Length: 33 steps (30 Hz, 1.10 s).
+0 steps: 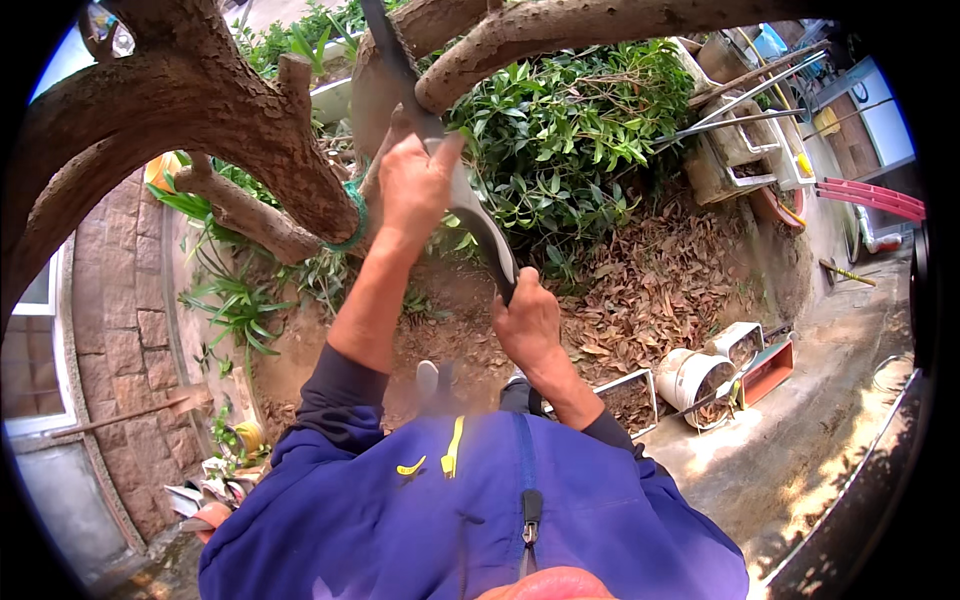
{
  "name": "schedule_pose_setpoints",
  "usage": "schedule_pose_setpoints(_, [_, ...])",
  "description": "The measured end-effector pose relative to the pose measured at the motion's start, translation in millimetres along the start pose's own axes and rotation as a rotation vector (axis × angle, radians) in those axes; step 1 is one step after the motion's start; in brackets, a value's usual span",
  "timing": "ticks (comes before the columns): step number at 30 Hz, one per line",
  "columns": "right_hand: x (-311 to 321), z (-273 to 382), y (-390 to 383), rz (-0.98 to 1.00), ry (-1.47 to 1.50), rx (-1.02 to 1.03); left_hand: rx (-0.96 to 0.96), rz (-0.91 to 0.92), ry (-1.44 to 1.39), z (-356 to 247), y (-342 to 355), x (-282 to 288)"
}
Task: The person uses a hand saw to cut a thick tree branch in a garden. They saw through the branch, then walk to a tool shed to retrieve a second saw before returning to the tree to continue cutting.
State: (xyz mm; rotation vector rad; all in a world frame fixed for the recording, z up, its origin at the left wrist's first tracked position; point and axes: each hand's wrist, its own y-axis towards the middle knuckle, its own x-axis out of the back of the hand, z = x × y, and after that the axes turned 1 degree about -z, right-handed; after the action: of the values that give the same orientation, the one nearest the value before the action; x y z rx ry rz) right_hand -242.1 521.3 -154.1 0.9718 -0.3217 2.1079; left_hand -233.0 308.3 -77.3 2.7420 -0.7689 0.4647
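A long, curved hand saw (482, 225), dark with a grey grip section, slants up from the middle of the view to the tree branches. My right hand (530, 318) is closed round its lower, black end. Further up, my left hand (415, 185) wraps the tool near its middle, thumb pointing upward. The dark upper part of the saw (392, 45) passes across a thick branch (500, 50); whether it touches the bark I cannot tell. Beside my left hand, a cut limb (330, 205) has green cord (352, 215) tied round its end.
A thick, bent trunk (200, 90) fills the upper left. A leafy bush (570, 130) stands ahead, over dry leaves (640, 270). White buckets (690, 385) and a reddish planter (768, 375) lie at right. Poles (750, 115) rest over stone troughs (735, 150). A brick wall (120, 340) runs along the left.
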Motion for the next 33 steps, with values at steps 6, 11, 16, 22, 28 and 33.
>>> schedule_pose_setpoints(6, [-26.6,-68.0,-80.7,-0.056,-0.012,-0.031,-0.014,0.049,0.291,19.7,-92.7,-26.4])
schedule_pose_setpoints(11, [-20.0,-82.1,-91.5,-0.038,-0.062,-0.038,-0.05,0.039,0.196,27.9,-111.9,-33.3])
schedule_pose_setpoints(16, [-18.6,-11.7,-3.1,-0.029,0.001,0.008,-0.084,-0.015,0.191,-3.8,-5.7,-0.4])
schedule_pose_setpoints(22, [-34.4,-78.9,-84.3,-0.068,-0.057,-0.035,0.061,0.11,0.205,18.8,-96.1,-28.4])
schedule_pose_setpoints(28, [-18.1,-94.9,-111.4,0.01,-0.09,-0.1,0.029,0.076,0.131,23.3,-126.4,-33.6])
schedule_pose_setpoints(33, [-10.8,-0.7,-10.9,-0.009,0.045,-0.027,0.0,0.004,0.151,-5.2,-10.6,2.7])
